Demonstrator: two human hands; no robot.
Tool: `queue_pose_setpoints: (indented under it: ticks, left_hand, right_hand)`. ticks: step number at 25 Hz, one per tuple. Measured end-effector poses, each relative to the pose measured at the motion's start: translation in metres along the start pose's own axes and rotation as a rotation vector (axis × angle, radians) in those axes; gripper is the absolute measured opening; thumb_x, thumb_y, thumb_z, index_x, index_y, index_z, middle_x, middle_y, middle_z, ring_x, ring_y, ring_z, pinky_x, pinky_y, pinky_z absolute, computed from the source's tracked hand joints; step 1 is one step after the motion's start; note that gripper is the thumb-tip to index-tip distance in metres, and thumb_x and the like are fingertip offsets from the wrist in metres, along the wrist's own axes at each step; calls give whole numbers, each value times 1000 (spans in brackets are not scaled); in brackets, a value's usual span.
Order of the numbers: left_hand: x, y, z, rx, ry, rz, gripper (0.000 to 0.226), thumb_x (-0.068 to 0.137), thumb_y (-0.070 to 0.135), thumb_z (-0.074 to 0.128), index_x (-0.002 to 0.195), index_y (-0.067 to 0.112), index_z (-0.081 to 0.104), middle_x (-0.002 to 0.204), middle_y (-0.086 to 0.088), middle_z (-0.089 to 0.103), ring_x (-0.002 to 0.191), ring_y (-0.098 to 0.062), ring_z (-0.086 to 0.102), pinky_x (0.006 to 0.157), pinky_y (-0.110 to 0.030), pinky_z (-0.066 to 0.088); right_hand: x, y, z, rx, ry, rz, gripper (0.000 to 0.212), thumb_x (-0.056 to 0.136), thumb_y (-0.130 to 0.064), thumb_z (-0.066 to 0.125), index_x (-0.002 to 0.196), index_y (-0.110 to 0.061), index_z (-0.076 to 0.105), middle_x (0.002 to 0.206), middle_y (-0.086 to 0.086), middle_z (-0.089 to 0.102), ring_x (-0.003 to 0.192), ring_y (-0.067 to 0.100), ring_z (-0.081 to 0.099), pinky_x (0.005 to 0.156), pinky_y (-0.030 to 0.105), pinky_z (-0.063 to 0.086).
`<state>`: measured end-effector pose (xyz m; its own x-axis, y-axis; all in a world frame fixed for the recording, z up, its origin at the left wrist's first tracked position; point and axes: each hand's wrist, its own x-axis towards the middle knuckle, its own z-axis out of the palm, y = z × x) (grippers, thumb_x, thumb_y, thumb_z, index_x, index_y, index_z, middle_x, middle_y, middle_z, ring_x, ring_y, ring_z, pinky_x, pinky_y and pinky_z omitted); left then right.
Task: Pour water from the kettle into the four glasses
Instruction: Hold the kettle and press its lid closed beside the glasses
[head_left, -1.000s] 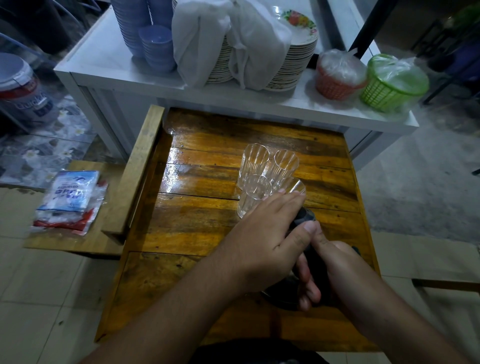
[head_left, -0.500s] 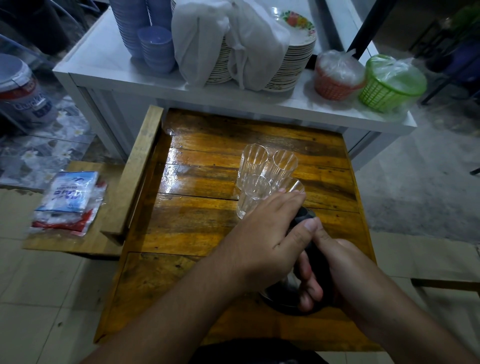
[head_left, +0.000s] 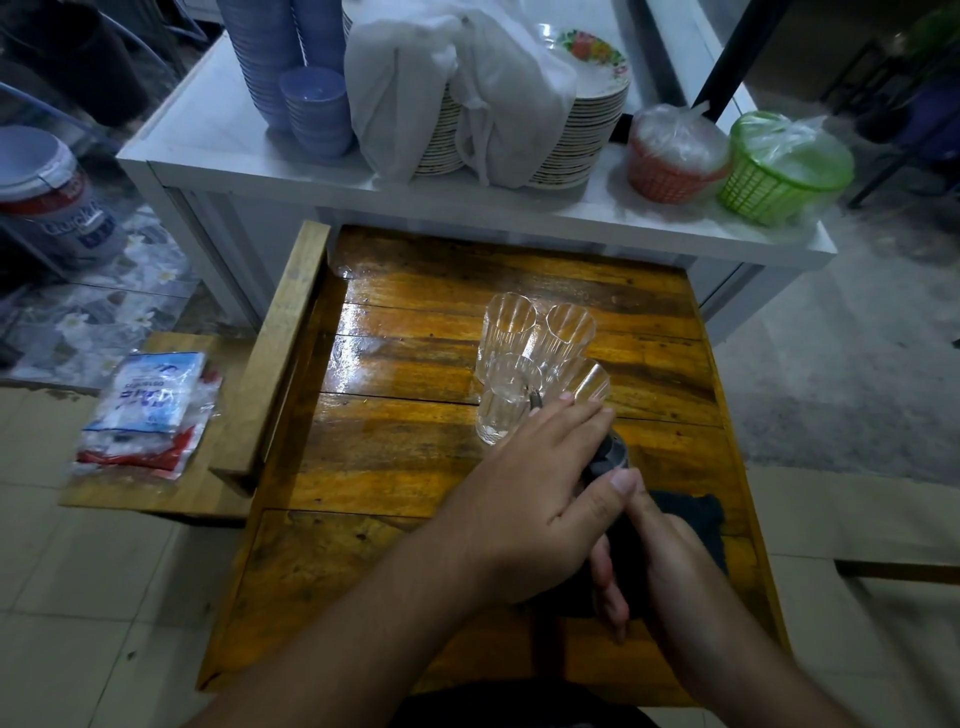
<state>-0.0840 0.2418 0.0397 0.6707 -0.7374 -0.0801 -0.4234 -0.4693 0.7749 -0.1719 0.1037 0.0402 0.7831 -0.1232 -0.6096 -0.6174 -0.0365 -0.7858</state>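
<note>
A dark kettle with a black lid (head_left: 610, 454) is tilting over the glossy brown plank table (head_left: 415, 467), mostly hidden under both hands. Its long axis is running from the table's near right part toward the middle, and its thin metal spout tip (head_left: 535, 399) is pointing away from the person, reaching just over the rim of the near-left glass (head_left: 503, 402). The four clear ribbed glasses (head_left: 535, 358) are standing upright in a tight square cluster at the middle of the table, touching one another. Whether any water is flowing cannot be told.

The left hand (head_left: 535, 499) is lying flat, fingers together, pressing down on the kettle's top. The right hand (head_left: 660, 561) is wrapping around the kettle's black handle, fingers curled closed. A dark cloth (head_left: 696, 514) is lying near the table's right edge, just beside the right hand.
</note>
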Motion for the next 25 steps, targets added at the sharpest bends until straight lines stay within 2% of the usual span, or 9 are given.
queue_pose_setpoints:
  ticks: [6, 9, 12, 16, 20, 25]
  left_hand:
    - [-8, -1, 5, 5, 16, 85, 62, 99, 49, 33, 156, 26, 21, 165, 14, 12, 147, 5, -7, 120, -34, 8]
    - [-9, 3, 3, -9, 43, 122, 62, 99, 43, 38, 156, 24, 21, 165, 12, 12, 148, 3, -8, 121, -38, 10]
    - [-1, 9, -5, -1, 79, 151, 63, 99, 42, 38, 156, 22, 21, 165, 10, 14, 148, 1, -8, 120, -35, 8]
    - [20, 18, -24, 53, 107, 163, 68, 95, 51, 27, 156, 21, 22, 165, 6, 17, 150, -3, -6, 119, -35, 6]
    - [36, 21, -40, 59, 126, 154, 64, 98, 50, 27, 155, 22, 24, 164, 6, 21, 150, -3, -3, 120, -38, 8]
    - [50, 16, -42, 8, 139, 110, 64, 97, 50, 26, 155, 21, 26, 163, 5, 23, 150, -4, -1, 117, -32, 7]
  right_hand:
    - [6, 27, 2, 62, 33, -100, 95, 91, -84, 25, 51, -6, 62, 45, 15, 53, 44, 26, 56, 52, 31, 51]
    - [6, 24, -2, 80, 30, -164, 90, 83, -86, 31, 51, -7, 62, 45, 13, 55, 43, 23, 58, 52, 29, 51]
    - [4, 9, -6, 83, 50, -202, 85, 85, -80, 28, 50, -10, 62, 45, 12, 55, 42, 20, 57, 50, 25, 49]
    - [8, -18, -10, 136, 34, -259, 83, 100, -70, 26, 54, -10, 61, 45, 10, 53, 42, 22, 54, 50, 28, 47]
    - [13, -45, -12, 114, 15, -280, 76, 96, -68, 28, 59, -10, 59, 47, 9, 52, 45, 21, 53, 50, 32, 48]
    - [22, -63, -16, 93, -6, -238, 73, 95, -71, 32, 58, -14, 59, 48, 5, 51, 46, 20, 52, 51, 34, 47]
